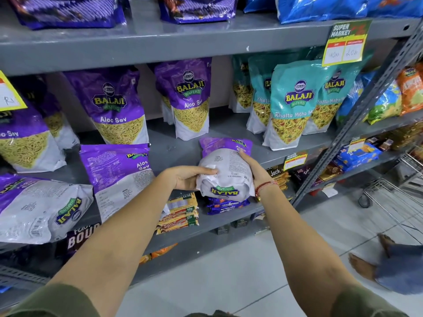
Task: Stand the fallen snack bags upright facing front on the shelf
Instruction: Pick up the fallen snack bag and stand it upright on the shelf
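A purple and white Aloo Sev bag (pixel 226 167) lies flat at the front edge of the grey middle shelf (pixel 178 149), back side up and its bottom towards me. My left hand (pixel 186 177) grips its left lower side and my right hand (pixel 256 170) grips its right side. Two more fallen Aloo Sev bags lie back side up to the left: one (pixel 119 175) at the shelf front, another (pixel 39 209) at the far left. Behind them stand upright Aloo Sev bags (pixel 116 106) (pixel 190 97) facing front.
Teal Khatta Mitha bags (pixel 290 104) stand upright to the right on the same shelf. Biscuit packs (pixel 180 211) fill the shelf below. A perforated grey upright post (pixel 357 120) bounds the shelf on the right. A wire trolley (pixel 396 197) and someone's feet (pixel 375 264) are on the tiled floor.
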Available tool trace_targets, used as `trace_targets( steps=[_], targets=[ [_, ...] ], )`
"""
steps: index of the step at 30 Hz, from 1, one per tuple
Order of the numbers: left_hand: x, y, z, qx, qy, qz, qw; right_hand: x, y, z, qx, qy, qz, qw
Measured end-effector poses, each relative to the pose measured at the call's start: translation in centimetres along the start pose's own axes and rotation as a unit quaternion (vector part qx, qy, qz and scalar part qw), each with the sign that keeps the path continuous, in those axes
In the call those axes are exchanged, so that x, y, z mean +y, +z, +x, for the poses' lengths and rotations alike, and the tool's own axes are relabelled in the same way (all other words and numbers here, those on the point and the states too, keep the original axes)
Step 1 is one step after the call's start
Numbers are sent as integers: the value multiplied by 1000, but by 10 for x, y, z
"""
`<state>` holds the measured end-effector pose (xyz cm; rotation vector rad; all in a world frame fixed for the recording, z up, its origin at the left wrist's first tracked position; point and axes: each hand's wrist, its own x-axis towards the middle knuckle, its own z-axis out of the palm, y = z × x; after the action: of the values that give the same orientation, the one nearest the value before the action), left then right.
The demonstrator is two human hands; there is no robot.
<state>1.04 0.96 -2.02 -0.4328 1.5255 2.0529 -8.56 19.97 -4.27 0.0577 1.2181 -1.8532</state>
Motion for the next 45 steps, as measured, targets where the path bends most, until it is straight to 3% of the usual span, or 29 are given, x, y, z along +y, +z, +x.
trace_targets(
  steps=[5, 10, 16, 22, 28, 34, 35, 38, 39, 43, 45],
  targets=[
    [11, 11, -8, -7, 67, -38, 997, 1, -13, -2, -18, -71, -3, 997],
    [36, 19, -7, 106, 204, 6, 973, -28, 3, -6, -62, -188, -77, 977],
    [75, 30, -18, 262, 321, 22, 910, -80, 37, 1, -56, -284, -192, 938],
    [129, 23, -48, 362, 414, 50, 834, -134, 58, 15, -57, -337, -229, 911],
    [154, 21, -53, 409, 442, 27, 798, -158, 75, 23, -40, -353, -287, 890],
    [144, 1, -49, 500, 457, -35, 735, -167, 61, 29, -6, -354, -133, 926],
    [134, 1, -46, 524, 454, -13, 721, -164, 56, 32, 5, -346, -136, 928],
    [82, 12, -26, 613, 454, 140, 631, -142, 45, 39, 16, -283, -229, 931],
    [59, 19, -14, 614, 452, 179, 621, -131, 42, 41, 11, -258, -264, 929],
    [-16, 46, 35, 598, 382, 212, 672, -93, 47, 47, -37, -208, -339, 917],
    [-28, 59, 47, 581, 332, 208, 714, -82, 51, 50, -15, -222, -323, 920]
  ],
)
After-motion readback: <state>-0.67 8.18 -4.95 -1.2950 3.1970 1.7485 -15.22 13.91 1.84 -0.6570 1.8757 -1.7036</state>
